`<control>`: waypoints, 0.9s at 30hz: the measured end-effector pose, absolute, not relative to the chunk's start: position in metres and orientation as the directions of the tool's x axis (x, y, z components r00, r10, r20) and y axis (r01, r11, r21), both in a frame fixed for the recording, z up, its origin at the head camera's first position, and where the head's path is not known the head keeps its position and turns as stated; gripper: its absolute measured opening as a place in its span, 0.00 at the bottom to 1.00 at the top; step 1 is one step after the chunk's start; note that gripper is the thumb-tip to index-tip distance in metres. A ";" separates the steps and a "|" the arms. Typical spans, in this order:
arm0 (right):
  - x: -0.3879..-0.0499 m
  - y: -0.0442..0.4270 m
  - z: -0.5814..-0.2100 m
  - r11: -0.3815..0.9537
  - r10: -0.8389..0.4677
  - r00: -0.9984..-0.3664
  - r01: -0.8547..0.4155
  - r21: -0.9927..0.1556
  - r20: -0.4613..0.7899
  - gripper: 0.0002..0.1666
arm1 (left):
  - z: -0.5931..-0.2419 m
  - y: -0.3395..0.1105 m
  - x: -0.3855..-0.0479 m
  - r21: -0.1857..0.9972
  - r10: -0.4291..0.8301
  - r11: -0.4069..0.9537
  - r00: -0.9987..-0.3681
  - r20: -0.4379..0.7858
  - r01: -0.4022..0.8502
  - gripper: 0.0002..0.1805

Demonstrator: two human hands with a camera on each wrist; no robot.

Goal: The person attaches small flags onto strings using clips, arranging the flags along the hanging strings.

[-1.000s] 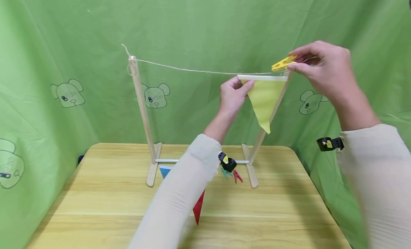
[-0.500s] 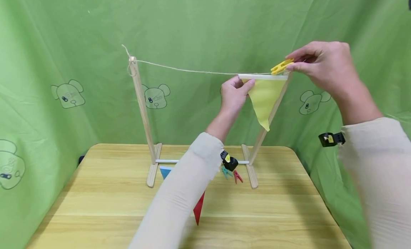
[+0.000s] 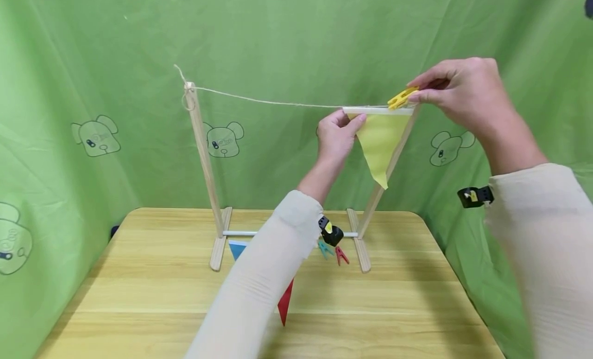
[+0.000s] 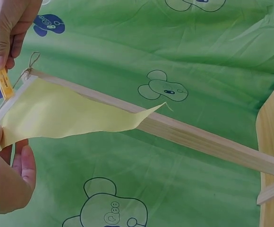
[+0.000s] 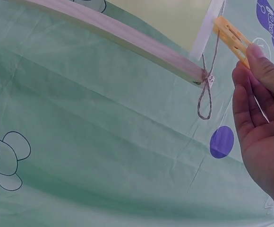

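A yellow triangular pennant point(image 3: 382, 143) with a white top band hangs point down just under the string point(image 3: 273, 101). My left hand point(image 3: 337, 135) pinches its upper left corner between thumb and fingers. In my right hand point(image 3: 463, 94) is a yellow clothespin point(image 3: 402, 98), pinched by its rear end. The clothespin's front end is at the string and the band's upper edge, near the pennant's right corner. In the right wrist view, the clothespin point(image 5: 232, 40) meets the string beside the white band; whether it bites the band I cannot tell.
Wooden posts point(image 3: 204, 158) carry the string and stand on feet on the wooden table point(image 3: 384, 307). A blue pennant point(image 3: 237, 248) and a red pennant point(image 3: 285, 302) lie partly behind my left sleeve. Near the right foot lie a teal clothespin point(image 3: 325, 249) and a red clothespin point(image 3: 342, 255).
My right hand has moved slightly left and the clothespin has tilted and come down to the band's top edge. The left hand keeps its pinch on the pennant, almost unmoved.
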State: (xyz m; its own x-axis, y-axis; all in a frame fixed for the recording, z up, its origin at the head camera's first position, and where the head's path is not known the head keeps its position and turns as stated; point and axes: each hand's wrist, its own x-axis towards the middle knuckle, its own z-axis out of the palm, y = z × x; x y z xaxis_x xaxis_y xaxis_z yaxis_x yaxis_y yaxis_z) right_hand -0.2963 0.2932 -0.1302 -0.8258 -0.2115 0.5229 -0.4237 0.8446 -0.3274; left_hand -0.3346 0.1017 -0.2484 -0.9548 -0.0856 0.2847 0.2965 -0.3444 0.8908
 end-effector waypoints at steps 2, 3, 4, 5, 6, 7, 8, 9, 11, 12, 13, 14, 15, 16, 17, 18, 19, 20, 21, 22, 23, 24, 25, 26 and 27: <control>-0.296 0.293 -0.129 0.851 -0.218 -0.829 -0.420 -0.315 0.515 0.14 | -0.248 0.102 -0.334 0.885 -0.089 -0.356 -0.954 0.287 0.300 0.10; -0.297 0.293 -0.129 0.854 -0.222 -0.831 -0.418 -0.310 0.511 0.14 | -0.248 0.103 -0.334 0.882 -0.091 -0.363 -0.953 0.288 0.301 0.10; -0.297 0.293 -0.128 0.855 -0.225 -0.834 -0.417 -0.308 0.504 0.14 | -0.248 0.103 -0.334 0.878 -0.094 -0.370 -0.953 0.289 0.303 0.11; -0.297 0.293 -0.128 0.856 -0.227 -0.839 -0.414 -0.310 0.495 0.14 | -0.248 0.104 -0.334 0.876 -0.096 -0.376 -0.953 0.288 0.302 0.11; -0.297 0.292 -0.128 0.857 -0.228 -0.844 -0.411 -0.312 0.486 0.14 | -0.248 0.104 -0.334 0.873 -0.098 -0.383 -0.953 0.287 0.303 0.11; -0.297 0.292 -0.128 0.859 -0.231 -0.847 -0.409 -0.309 0.479 0.15 | -0.248 0.104 -0.334 0.870 -0.099 -0.389 -0.953 0.287 0.303 0.11; -0.298 0.291 -0.128 0.861 -0.233 -0.849 -0.407 -0.306 0.474 0.15 | -0.247 0.105 -0.334 0.869 -0.101 -0.391 -0.953 0.287 0.303 0.11; -0.298 0.290 -0.128 0.863 -0.236 -0.851 -0.406 -0.301 0.470 0.15 | -0.247 0.105 -0.334 0.870 -0.103 -0.387 -0.952 0.288 0.305 0.11; -0.298 0.289 -0.128 0.866 -0.242 -0.852 -0.405 -0.292 0.464 0.15 | -0.247 0.105 -0.334 0.873 -0.103 -0.377 -0.951 0.291 0.308 0.10; -0.298 0.289 -0.128 0.869 -0.246 -0.851 -0.405 -0.283 0.464 0.15 | -0.247 0.106 -0.334 0.874 -0.103 -0.375 -0.951 0.292 0.309 0.10; -0.298 0.289 -0.128 0.871 -0.249 -0.851 -0.405 -0.277 0.462 0.15 | -0.246 0.106 -0.334 0.874 -0.101 -0.374 -0.950 0.294 0.310 0.10; -0.299 0.289 -0.128 0.873 -0.251 -0.852 -0.405 -0.274 0.460 0.14 | -0.246 0.106 -0.334 0.872 -0.103 -0.375 -0.949 0.297 0.313 0.10; -0.299 0.289 -0.128 0.874 -0.253 -0.853 -0.404 -0.269 0.457 0.14 | -0.246 0.106 -0.334 0.872 -0.102 -0.375 -0.949 0.298 0.315 0.10; -0.299 0.288 -0.128 0.876 -0.255 -0.854 -0.403 -0.266 0.454 0.14 | -0.246 0.106 -0.334 0.870 -0.101 -0.379 -0.949 0.300 0.315 0.10; -0.299 0.288 -0.128 0.877 -0.257 -0.854 -0.403 -0.261 0.453 0.14 | -0.246 0.106 -0.334 0.869 -0.101 -0.381 -0.948 0.301 0.317 0.10; -0.299 0.288 -0.128 0.878 -0.259 -0.853 -0.404 -0.258 0.454 0.14 | -0.245 0.107 -0.334 0.866 -0.103 -0.384 -0.947 0.304 0.320 0.11; -0.299 0.288 -0.128 0.878 -0.261 -0.853 -0.404 -0.257 0.452 0.14 | -0.245 0.107 -0.334 0.865 -0.106 -0.382 -0.946 0.308 0.325 0.11; -0.299 0.288 -0.128 0.877 -0.261 -0.853 -0.406 -0.258 0.452 0.14 | -0.245 0.107 -0.334 0.867 -0.109 -0.375 -0.945 0.309 0.327 0.10; -0.299 0.288 -0.128 0.877 -0.266 -0.850 -0.409 -0.253 0.455 0.14 | -0.246 0.108 -0.334 0.869 -0.112 -0.368 -0.944 0.311 0.330 0.10; -0.299 0.288 -0.129 0.876 -0.270 -0.847 -0.414 -0.248 0.459 0.14 | -0.246 0.108 -0.334 0.870 -0.116 -0.362 -0.942 0.315 0.335 0.10; -0.299 0.288 -0.129 0.875 -0.273 -0.843 -0.418 -0.244 0.463 0.13 | -0.246 0.108 -0.335 0.870 -0.121 -0.357 -0.940 0.318 0.340 0.10; -0.300 0.287 -0.130 0.875 -0.276 -0.842 -0.420 -0.240 0.464 0.13 | -0.246 0.109 -0.335 0.871 -0.122 -0.353 -0.940 0.320 0.342 0.10; -0.300 0.287 -0.130 0.875 -0.280 -0.839 -0.423 -0.236 0.466 0.13 | -0.246 0.109 -0.335 0.873 -0.123 -0.349 -0.940 0.319 0.342 0.10; -0.300 0.287 -0.130 0.875 -0.282 -0.836 -0.425 -0.231 0.470 0.13 | -0.246 0.109 -0.335 0.873 -0.121 -0.349 -0.940 0.318 0.340 0.10; -0.300 0.287 -0.130 0.877 -0.286 -0.833 -0.427 -0.221 0.474 0.13 | -0.246 0.109 -0.335 0.872 -0.118 -0.352 -0.940 0.320 0.341 0.10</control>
